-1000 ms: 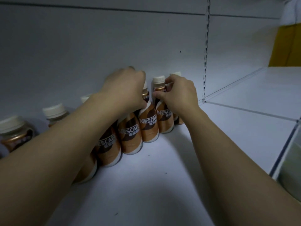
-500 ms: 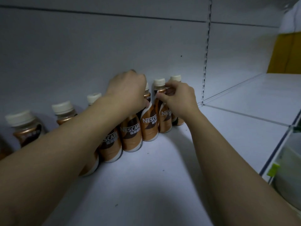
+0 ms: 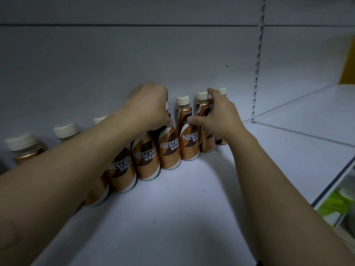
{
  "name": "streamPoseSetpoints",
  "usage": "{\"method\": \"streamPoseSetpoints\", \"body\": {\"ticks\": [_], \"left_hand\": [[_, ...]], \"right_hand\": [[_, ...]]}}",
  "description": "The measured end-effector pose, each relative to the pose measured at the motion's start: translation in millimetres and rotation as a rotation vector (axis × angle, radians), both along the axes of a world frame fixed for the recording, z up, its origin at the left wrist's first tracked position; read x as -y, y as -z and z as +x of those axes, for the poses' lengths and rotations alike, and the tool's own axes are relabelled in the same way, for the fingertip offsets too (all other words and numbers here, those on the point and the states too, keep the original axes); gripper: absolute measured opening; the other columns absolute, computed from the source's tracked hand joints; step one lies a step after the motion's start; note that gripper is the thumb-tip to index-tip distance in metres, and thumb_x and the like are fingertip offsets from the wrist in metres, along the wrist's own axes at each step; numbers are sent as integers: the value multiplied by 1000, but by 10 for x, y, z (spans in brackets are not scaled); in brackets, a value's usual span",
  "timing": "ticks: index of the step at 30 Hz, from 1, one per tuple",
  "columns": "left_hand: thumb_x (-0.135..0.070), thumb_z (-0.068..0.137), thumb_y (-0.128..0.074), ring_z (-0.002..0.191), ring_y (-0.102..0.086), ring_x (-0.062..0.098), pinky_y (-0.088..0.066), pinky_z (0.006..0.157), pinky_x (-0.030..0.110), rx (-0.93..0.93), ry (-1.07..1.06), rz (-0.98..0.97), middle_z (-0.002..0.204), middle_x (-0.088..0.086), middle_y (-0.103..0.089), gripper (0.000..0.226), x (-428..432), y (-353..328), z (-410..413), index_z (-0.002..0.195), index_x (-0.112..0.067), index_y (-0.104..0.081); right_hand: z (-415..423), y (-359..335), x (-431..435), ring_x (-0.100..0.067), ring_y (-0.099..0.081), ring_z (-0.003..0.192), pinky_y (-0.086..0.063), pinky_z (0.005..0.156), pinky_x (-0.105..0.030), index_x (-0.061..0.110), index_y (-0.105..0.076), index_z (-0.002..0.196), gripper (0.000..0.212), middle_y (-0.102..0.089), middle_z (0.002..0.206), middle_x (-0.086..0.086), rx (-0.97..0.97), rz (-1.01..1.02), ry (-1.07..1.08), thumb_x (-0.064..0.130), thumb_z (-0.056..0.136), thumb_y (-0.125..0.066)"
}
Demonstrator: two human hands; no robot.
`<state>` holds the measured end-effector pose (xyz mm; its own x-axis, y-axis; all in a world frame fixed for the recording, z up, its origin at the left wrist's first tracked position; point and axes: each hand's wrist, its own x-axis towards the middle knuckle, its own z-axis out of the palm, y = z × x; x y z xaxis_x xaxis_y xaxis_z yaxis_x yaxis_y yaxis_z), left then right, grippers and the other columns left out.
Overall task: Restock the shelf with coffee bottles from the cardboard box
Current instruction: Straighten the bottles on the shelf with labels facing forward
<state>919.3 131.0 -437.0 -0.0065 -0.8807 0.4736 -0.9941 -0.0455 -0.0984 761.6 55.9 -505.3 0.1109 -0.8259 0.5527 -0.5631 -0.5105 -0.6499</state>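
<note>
Restocking partly done: a row of coffee bottles (image 3: 187, 139) stands upright under both grips, the left grip (image 3: 151, 106) closed over one bottle's top, the right grip (image 3: 219, 116) clasping another's neck; bare shelf (image 3: 192, 208) nearer the wrists probably awaits more.

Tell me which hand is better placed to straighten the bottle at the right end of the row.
Right. The right hand is curled round the neighbouring bottle, right beside the end bottle. The left hand grips another bottle farther left, so it would likely have to cross over.
</note>
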Motion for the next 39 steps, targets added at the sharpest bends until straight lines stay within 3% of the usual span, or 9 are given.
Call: {"method": "streamPoseSetpoints", "body": {"ticks": [10, 15, 19, 25, 28, 30, 33, 36, 39], "left_hand": [[-53, 72, -71, 83, -55, 27, -47, 81, 42, 207, -109, 8, 92, 8, -55, 54, 6, -11, -95, 108, -16, -56], [-64, 77, -56, 103, -53, 31, -39, 92, 49, 236, -27, -119, 115, 12, -56, 68, 106, -143, -216, 124, -16, -50], [-57, 80, -57, 96, -54, 26, -43, 85, 43, 169, 146, -137, 112, 7, -57, 56, 359, -231, -486, 121, -19, -54], [-53, 79, -63, 86, -56, 22, -47, 70, 36, 35, 226, 57, 102, 4, -60, 51, 881, -280, -832, 118, -20, -56], [-54, 79, -62, 86, -57, 23, -47, 69, 34, 79, 213, 93, 104, 5, -60, 54, 1084, -263, -935, 118, -17, -56], [-55, 78, -63, 74, -55, 20, -42, 57, 30, 114, 221, 66, 88, 2, -59, 46, 1173, -241, -997, 104, -17, -58], [-47, 80, -67, 69, -52, 20, -37, 55, 31, 108, 232, 55, 74, 1, -48, 36, 1263, -188, -1052, 89, -17, -51], [-32, 82, -70, 72, -53, 22, -35, 53, 31, 86, 264, 45, 79, 4, -51, 26, 1299, -157, -1029, 93, -13, -55], [-27, 81, -72, 67, -51, 19, -33, 49, 28, 60, 307, 63, 78, 4, -52, 25, 1297, -168, -978, 95, -13, -57]], "right_hand": [[-85, 8, 51, -24, -44, 130, -40, 103, -39, 21, -30, 148, 96, -46, 145, -5, 15, -10, -13, 48, 70, -79], [-307, -52, 113, -13, -60, 101, -46, 83, -26, 23, -52, 135, 56, -60, 124, -2, 216, -138, 86, 45, 85, -66], [-527, -19, 253, -10, -59, 91, -40, 78, -21, 20, -59, 126, 34, -64, 117, -2, 298, -153, 284, 27, 93, -58], [-554, 186, 435, -27, -50, 126, -40, 100, -35, 15, -38, 146, 58, -51, 140, -11, 139, 117, 285, 14, 90, -57], [-494, 269, 464, -29, -46, 131, -39, 105, -38, 13, -29, 150, 65, -46, 146, -13, 88, 192, 184, 16, 90, -55], [-490, 293, 481, -28, -47, 130, -40, 104, -37, 14, -26, 151, 65, -47, 145, -12, 82, 228, 154, 12, 91, -52], [-495, 296, 490, -26, -56, 119, -44, 99, -32, 16, -38, 146, 58, -58, 134, -8, 59, 234, 124, 7, 90, -50], [-509, 285, 485, -22, -65, 101, -45, 86, -24, 18, -62, 126, 43, -69, 114, -5, 88, 229, 114, 9, 85, -61], [-531, 287, 489, -20, -67, 92, -52, 84, -30, 19, -67, 116, 39, -71, 105, -2, 133, 249, 109, 16, 78, -74]]}}
